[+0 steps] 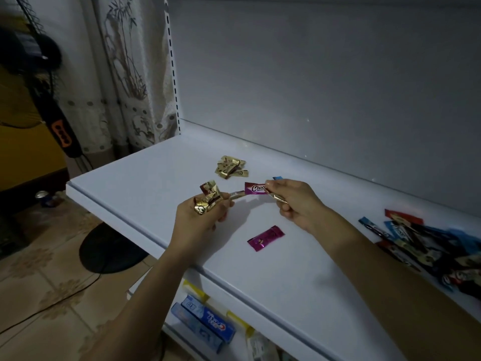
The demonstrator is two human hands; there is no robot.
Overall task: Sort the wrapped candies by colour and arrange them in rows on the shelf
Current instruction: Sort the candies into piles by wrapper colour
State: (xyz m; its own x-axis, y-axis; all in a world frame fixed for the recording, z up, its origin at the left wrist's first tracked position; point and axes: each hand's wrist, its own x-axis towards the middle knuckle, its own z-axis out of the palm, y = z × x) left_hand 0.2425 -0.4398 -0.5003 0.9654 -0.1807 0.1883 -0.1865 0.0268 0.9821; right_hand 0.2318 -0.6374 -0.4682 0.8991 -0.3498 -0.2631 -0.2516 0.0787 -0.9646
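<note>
So here's where we're at: our left hand (pixel 205 220) is curled round a small bunch of gold foil-wrapped candies (pixel 208 200), held just above the flat white shelf (pixel 145 183) toward its left near edge. Our right hand (pixel 296 204) pinches a magenta foil-wrapped candy with white lettering (pixel 256 190) by one end between thumb and fingertips. There's a crumpled gold wrapper (pixel 279 199) tucked under the same fingers, and a blue wrapper tip (pixel 277 179) pokes out behind them (can't tell if that one's held or just lying there). The hands are close, with the magenta piece pointing at the left one. We'd say the step is splitting this handful by colour. Best bet is to pass the gold from right to left so each hand has one colour. Then we'd lay the magenta beside the second magenta candy lying flat (pixel 265 238) on the near side of the shelf, ends lined up so a row starts. The gold bunch goes to the loose heap of gold candies (pixel 230 168) farther back. Foil is slippery, so we'd release one piece at a time rather than opening the whole fist. The mixed pile of blue, red and dark wrappers (pixel 429 243) on the right can wait.
</note>
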